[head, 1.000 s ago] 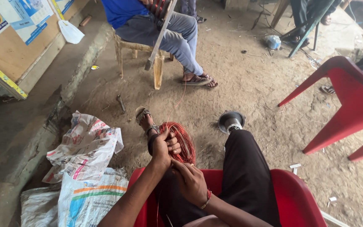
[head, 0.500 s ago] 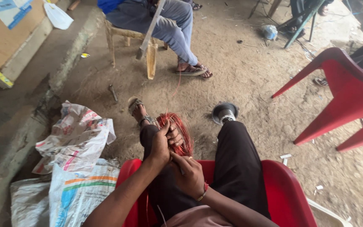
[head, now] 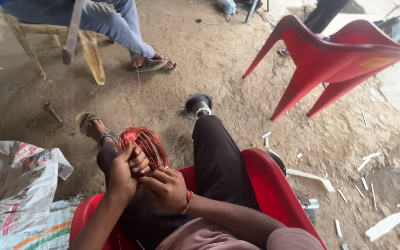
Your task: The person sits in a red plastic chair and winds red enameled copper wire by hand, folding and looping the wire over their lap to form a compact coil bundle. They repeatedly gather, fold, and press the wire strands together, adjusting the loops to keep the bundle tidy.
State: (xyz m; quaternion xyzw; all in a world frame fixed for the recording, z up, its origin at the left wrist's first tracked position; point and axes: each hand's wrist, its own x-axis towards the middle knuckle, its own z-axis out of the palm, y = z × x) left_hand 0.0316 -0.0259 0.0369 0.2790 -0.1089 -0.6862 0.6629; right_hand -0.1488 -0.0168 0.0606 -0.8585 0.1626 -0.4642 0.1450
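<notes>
Your coil of red wire (head: 145, 144) sits over your left knee as before, though the view has swung right since half a second ago, so the red plastic chair (head: 334, 60) now fills the upper right and the printed sacks (head: 17, 180) slide to the left edge. The coil stands on edge, its long axis running from your lap away toward your sandalled foot (head: 91, 125). Your left hand (head: 125, 169) clasps the coil's near side, fingers curled over the strands, while your right hand (head: 166, 187), wrist bent inward, pinches the wire at the coil's lower edge, touching the left.
</notes>
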